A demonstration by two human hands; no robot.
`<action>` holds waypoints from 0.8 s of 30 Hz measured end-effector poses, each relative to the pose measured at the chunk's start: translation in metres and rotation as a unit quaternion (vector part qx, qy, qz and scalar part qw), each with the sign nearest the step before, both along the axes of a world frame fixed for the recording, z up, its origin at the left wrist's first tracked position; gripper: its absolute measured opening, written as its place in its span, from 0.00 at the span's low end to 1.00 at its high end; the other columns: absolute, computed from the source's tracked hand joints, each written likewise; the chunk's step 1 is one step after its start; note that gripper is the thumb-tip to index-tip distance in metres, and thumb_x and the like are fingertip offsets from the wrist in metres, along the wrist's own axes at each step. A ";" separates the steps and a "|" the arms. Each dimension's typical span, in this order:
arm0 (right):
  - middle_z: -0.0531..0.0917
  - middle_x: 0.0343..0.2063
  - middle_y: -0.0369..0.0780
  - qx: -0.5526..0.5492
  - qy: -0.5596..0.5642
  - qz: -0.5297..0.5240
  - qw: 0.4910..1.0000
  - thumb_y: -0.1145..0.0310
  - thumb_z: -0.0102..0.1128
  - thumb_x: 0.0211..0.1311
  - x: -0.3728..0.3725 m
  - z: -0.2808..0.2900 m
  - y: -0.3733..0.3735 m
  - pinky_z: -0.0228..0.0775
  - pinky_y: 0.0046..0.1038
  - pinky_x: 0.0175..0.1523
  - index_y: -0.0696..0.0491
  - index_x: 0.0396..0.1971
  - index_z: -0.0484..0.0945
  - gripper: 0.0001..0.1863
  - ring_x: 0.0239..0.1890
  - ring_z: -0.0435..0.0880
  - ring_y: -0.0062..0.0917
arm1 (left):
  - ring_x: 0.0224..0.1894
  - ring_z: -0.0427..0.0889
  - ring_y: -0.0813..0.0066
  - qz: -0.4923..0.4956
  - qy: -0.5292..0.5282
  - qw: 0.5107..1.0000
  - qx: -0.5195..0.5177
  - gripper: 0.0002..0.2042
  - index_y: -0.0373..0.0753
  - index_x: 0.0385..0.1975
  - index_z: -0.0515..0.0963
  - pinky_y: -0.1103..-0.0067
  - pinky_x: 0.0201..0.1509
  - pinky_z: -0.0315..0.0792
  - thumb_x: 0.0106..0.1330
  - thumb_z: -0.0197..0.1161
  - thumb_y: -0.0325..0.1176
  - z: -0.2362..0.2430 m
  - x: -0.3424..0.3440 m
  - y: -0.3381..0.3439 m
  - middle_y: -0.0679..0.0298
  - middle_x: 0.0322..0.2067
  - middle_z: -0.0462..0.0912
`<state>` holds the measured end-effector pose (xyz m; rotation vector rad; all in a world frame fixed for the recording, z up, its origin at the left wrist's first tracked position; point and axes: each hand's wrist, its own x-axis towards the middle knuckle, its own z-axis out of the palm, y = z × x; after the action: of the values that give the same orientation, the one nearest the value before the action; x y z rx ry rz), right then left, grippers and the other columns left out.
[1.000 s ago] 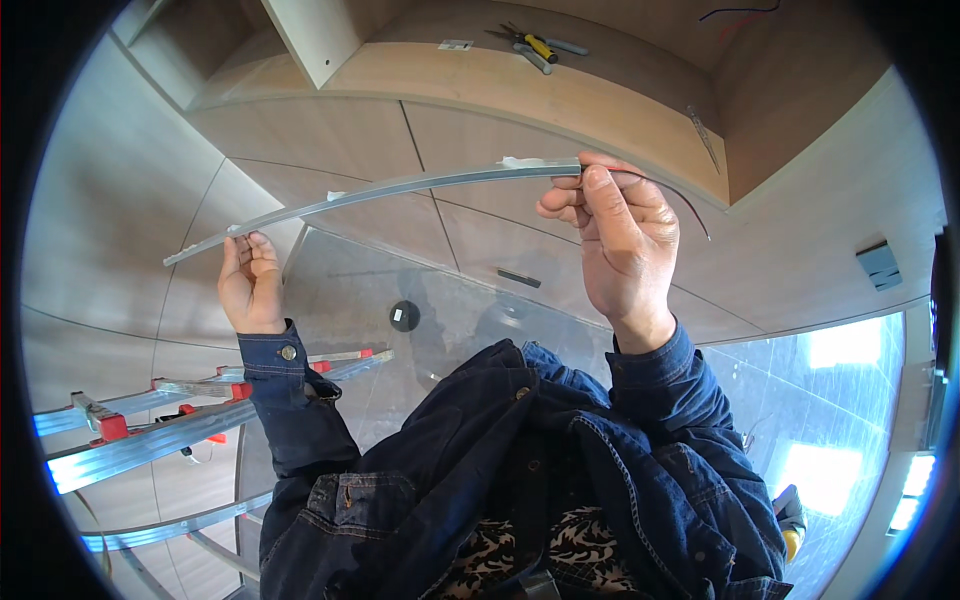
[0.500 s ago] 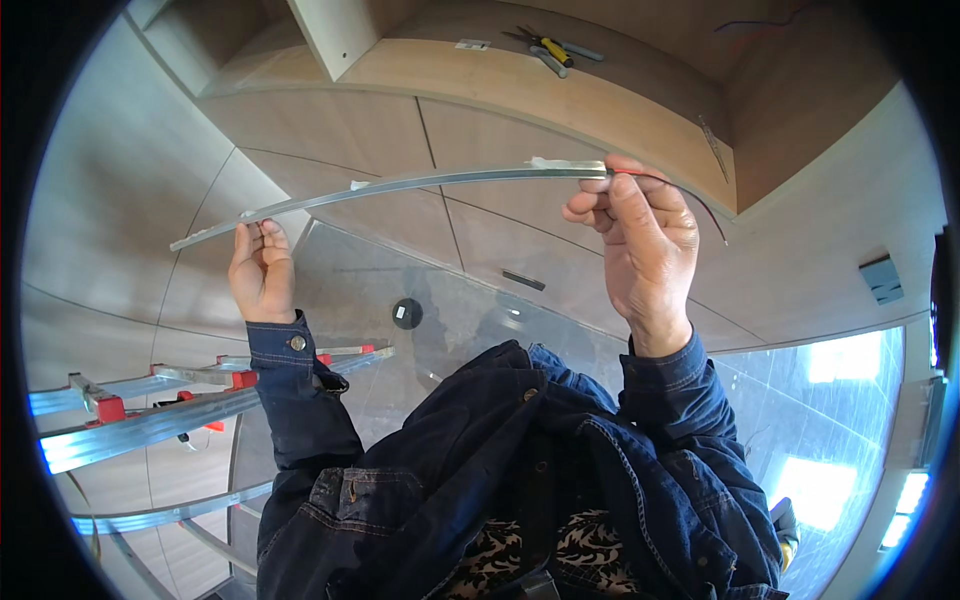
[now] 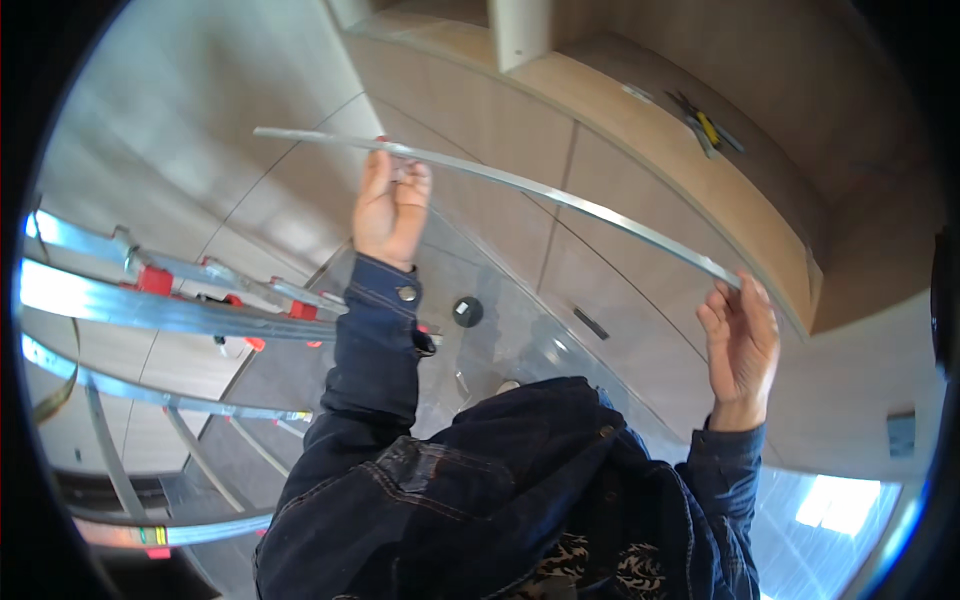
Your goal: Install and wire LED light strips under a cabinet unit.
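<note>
A long, thin aluminium LED light strip (image 3: pixel 560 195) is held up in front of the cabinet, slanting down from upper left to lower right. My left hand (image 3: pixel 390 220) pinches it a short way in from its left end, which sticks out past the fingers. At the other end, the thumb and fingers of my right hand (image 3: pixel 742 350) close round the strip. The wire at that end cannot be made out now. Behind the strip are the flat wooden cabinet fronts (image 3: pixel 480 110).
Hand tools (image 3: pixel 708 132), one with a yellow handle, lie on the wooden shelf (image 3: pixel 590 85) at upper right. A metal ladder (image 3: pixel 170 310) with red fittings stands at left. On the grey floor sits a black round object (image 3: pixel 468 312).
The strip has tilted, its right end dropping and its left end rising. Both hands appear farther right in the view, the right one lower. My view has turned, so the shelf and ladder sit differently.
</note>
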<state>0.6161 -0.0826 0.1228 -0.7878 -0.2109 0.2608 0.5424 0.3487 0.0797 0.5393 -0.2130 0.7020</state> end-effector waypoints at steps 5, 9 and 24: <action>0.86 0.41 0.51 0.032 0.035 0.054 0.997 0.72 0.54 0.76 0.010 -0.030 -0.017 0.89 0.31 0.45 0.63 0.52 0.79 0.13 0.38 0.89 0.33 | 0.41 0.83 0.73 -0.004 -0.019 1.000 0.003 0.09 0.42 0.52 0.78 0.75 0.50 0.79 0.76 0.58 0.27 0.018 -0.001 -0.014 0.61 0.41 0.84; 0.86 0.41 0.49 0.050 0.049 0.083 0.994 0.70 0.53 0.77 0.012 -0.052 -0.025 0.88 0.31 0.46 0.62 0.53 0.79 0.13 0.38 0.88 0.32 | 0.39 0.83 0.73 -0.005 -0.031 0.999 0.011 0.08 0.41 0.51 0.78 0.76 0.49 0.79 0.76 0.58 0.27 0.027 -0.002 -0.024 0.61 0.41 0.84; 0.82 0.35 0.47 -0.089 -0.121 -0.071 0.986 0.72 0.56 0.75 0.008 -0.058 -0.010 0.80 0.29 0.43 0.60 0.53 0.79 0.13 0.35 0.81 0.29 | 0.42 0.83 0.71 0.014 0.035 0.999 0.005 0.08 0.38 0.50 0.79 0.77 0.52 0.77 0.75 0.60 0.26 -0.008 0.008 0.006 0.60 0.41 0.85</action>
<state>0.6242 -0.0929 0.0651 -1.0076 -0.3626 0.0487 0.5506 0.3542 0.0719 0.5769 -0.1449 0.7079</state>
